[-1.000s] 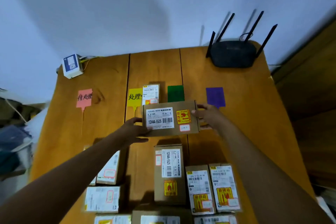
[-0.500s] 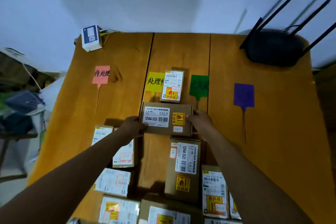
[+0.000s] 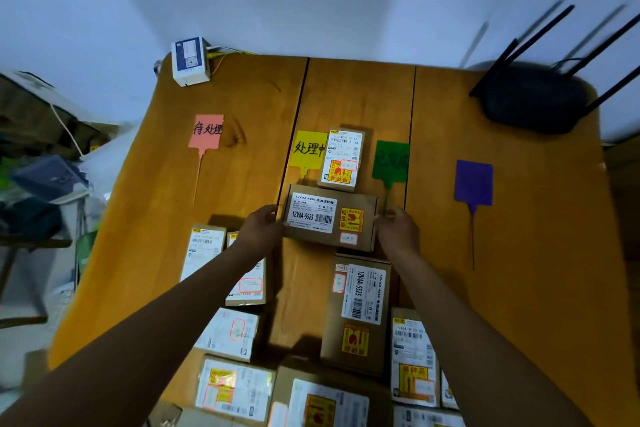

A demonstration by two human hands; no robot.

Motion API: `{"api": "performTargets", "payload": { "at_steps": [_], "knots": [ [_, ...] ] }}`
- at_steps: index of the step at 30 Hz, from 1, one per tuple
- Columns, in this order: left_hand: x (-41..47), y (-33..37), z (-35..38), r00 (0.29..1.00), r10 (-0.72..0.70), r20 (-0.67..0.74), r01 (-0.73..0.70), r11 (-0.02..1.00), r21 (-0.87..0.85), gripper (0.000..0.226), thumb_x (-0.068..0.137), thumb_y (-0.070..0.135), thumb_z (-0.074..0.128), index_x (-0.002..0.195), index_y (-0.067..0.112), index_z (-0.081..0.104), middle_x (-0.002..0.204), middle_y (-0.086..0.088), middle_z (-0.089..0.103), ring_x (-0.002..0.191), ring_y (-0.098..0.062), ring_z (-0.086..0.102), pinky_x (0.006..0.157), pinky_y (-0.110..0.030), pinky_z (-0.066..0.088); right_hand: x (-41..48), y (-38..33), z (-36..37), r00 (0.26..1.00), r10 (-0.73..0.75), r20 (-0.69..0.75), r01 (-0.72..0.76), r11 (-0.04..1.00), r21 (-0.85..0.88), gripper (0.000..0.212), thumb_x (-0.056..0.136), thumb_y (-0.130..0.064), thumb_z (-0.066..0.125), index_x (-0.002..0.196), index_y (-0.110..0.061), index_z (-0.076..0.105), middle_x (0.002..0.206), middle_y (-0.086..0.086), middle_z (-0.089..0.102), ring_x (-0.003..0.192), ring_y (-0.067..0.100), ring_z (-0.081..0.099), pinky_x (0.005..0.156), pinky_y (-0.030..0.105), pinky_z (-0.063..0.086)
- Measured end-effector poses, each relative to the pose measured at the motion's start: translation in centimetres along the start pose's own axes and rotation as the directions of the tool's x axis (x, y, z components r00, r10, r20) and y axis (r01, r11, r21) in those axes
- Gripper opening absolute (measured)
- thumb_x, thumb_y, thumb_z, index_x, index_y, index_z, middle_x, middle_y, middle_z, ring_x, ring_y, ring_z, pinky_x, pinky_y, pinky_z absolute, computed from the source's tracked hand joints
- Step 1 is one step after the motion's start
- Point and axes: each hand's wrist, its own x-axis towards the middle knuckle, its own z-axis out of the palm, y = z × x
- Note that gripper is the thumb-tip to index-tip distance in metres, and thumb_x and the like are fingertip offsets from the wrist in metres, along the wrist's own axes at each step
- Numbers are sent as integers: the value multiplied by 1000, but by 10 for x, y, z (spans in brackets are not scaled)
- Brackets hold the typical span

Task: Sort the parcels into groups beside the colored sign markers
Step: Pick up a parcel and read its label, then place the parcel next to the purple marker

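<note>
A black four-antenna router [image 3: 533,100] and pink [image 3: 206,131], green [image 3: 391,159] and purple sign markers [image 3: 473,182] dotted the wooden tabletop [image 3: 519,253]. A small labelled parcel [image 3: 341,159] lay beside the yellow marker [image 3: 308,149]. As half a second before, the left hand [image 3: 261,229] and right hand [image 3: 396,229] gripped the ends of the brown cardboard parcel [image 3: 329,217] just in front of it, its white barcode label and yellow sticker facing up.

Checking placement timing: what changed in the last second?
The brown box came down and toward the person: it no longer covers the small parcel by the yellow marker and sits just in front of it. Left hand and right hand keep their grip on its ends. The green marker and the other parcels stayed put.
</note>
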Motion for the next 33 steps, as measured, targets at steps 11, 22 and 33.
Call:
{"api": "performTargets", "payload": {
  "at_steps": [11, 22, 33],
  "knots": [
    [-68, -46, 27, 979, 37, 200, -72, 983, 171, 8, 90, 14, 67, 95, 21, 67, 91, -10, 69, 86, -26, 66, 85, -51, 57, -52, 49, -4, 957, 290, -5, -289, 956, 45, 17, 93, -23, 56, 85, -8, 61, 94, 15, 70, 76, 26, 62, 67, 35, 45],
    [-116, -52, 81, 947, -99, 305, 61, 990, 130, 20, 99, 20, 55, 103, 10, 71, 105, -6, 73, 97, -20, 69, 88, -38, 58, -103, 53, 11, 952, 279, 123, -300, 928, 221, 25, 99, -29, 48, 99, -10, 64, 94, 12, 74, 81, 28, 73, 77, 39, 58],
    [-200, 21, 6, 919, 344, 192, -365, 927, 89, 31, 92, -2, 53, 115, 7, 72, 108, -5, 71, 97, -18, 64, 88, -42, 55, -196, -37, -32, 994, -16, -109, 51, 944, 327, 22, 93, -21, 49, 105, -17, 67, 97, 8, 75, 85, 27, 73, 66, 37, 56]
  ]
}}
